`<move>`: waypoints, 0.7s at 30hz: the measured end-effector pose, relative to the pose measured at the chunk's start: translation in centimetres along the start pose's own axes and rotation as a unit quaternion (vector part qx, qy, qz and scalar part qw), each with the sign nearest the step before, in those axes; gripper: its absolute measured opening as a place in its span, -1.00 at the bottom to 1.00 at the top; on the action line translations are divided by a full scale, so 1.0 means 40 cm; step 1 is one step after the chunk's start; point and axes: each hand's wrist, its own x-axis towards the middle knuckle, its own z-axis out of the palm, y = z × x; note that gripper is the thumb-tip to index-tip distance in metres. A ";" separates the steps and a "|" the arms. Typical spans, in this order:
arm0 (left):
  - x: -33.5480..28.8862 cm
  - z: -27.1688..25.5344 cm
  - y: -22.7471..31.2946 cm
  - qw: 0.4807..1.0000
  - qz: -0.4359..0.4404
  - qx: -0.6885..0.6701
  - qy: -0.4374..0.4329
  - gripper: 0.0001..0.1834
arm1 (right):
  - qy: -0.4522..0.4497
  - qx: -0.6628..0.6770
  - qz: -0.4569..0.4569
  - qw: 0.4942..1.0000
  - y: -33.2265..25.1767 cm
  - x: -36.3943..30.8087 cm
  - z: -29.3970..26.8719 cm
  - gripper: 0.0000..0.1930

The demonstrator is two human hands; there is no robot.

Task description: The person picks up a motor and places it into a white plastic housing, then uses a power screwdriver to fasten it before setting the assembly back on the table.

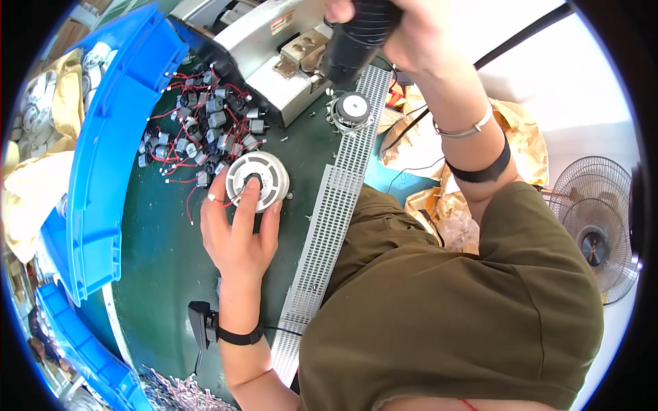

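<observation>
My left hand [238,241] rests on the green work table around a round white plastic housing [279,179] with spoke-like openings. Its index finger presses on the dark middle of the housing, the thumb and other fingers lie along the rim, and a thin red wire with a small white plug shows beside them. Up at the top, my right hand [423,42] grips a black power screwdriver [358,38], which points down and left; its bit is hard to make out. Below the screwdriver sits a round black piece with a white disc top [354,108], small screws around its edge.
Many small motors [205,120] with red wires lie piled beyond the housing. A blue bin [103,157] stands at left, a metal machine [274,55] at the top. A perforated metal strip [325,226] edges the table; a fan [593,229] stands at right.
</observation>
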 end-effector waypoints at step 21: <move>0.017 0.012 0.009 0.999 -0.006 -0.008 0.032 -0.60 | -0.089 0.077 0.091 0.989 -0.036 -0.023 0.189 -0.85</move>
